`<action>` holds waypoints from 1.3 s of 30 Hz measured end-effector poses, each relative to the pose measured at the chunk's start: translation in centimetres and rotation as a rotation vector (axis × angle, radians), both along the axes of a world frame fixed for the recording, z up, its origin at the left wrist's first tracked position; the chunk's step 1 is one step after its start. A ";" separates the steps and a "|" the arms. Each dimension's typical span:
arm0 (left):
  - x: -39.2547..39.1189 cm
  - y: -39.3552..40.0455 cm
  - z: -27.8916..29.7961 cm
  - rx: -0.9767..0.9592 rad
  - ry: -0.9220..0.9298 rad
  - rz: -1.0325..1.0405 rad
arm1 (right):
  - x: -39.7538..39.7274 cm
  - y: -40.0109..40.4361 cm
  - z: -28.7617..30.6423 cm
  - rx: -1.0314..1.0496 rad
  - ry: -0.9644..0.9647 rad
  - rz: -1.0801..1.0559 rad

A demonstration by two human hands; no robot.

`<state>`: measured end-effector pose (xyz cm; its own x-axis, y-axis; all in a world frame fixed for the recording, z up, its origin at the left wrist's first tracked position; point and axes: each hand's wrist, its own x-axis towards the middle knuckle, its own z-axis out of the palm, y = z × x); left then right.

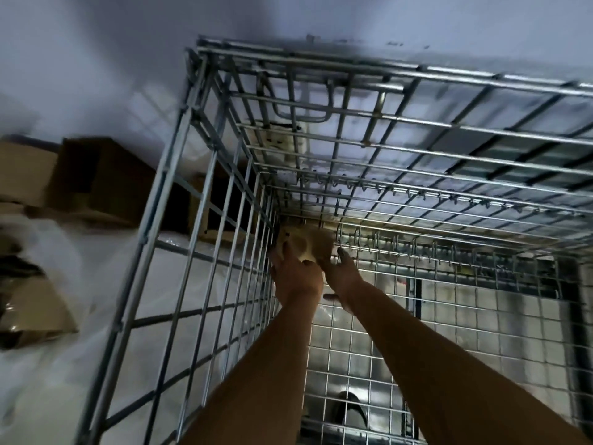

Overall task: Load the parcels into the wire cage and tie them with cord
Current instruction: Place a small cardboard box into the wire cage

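Dim, bluish light; glare on the wire cage [353, 200] floor, motion blur at left, wide-angle bending at edges

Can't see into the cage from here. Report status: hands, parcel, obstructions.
Both hands on parcel, left hand gripping, right hand steadying. Parcel at far left corner of wire cage floor. Nothing blocking.

The parcel [306, 245] in the wire cage [205, 194] far corner is blurred and partly covered by both hands; markings unreadable. Left hand [295, 274] fingers hidden behind it. Cardboard boxes [32, 175] blurred, cut off at the left edge.
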<state>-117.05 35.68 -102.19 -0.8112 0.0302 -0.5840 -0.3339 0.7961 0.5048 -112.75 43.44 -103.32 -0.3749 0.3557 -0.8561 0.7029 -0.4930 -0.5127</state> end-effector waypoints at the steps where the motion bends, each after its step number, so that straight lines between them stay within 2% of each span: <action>1: 0.1 -0.3 -0.3 -0.041 0.006 -0.037 | -0.1 -0.5 -0.3 -0.008 0.013 0.002; 7: 0.5 -1.5 -1.7 -0.069 0.043 -0.166 | -0.3 -1.8 -3.2 0.226 0.078 -0.014; 13: 0.6 -1.6 -3.1 -0.003 0.024 -0.137 | -0.2 -1.4 -2.9 0.367 0.070 0.001; 21: 0.3 -1.6 -3.7 0.023 0.126 -0.129 | 0.6 -0.2 -5.8 0.210 0.049 -0.122; 28: 0.9 -1.7 -4.7 0.123 0.248 -0.058 | -1.6 -0.2 -3.7 0.133 0.118 -0.103; 31: 0.6 -1.7 -4.3 0.085 0.245 -0.010 | -1.7 1.0 -4.8 0.145 0.103 -0.095; 35: 0.6 -1.7 -3.7 -0.013 0.326 0.006 | 0.9 2.2 -5.8 0.039 0.138 -0.141; 39: 1.7 -2.3 -4.1 -0.132 0.385 -0.165 | 2.6 1.9 -5.9 0.092 0.067 -0.160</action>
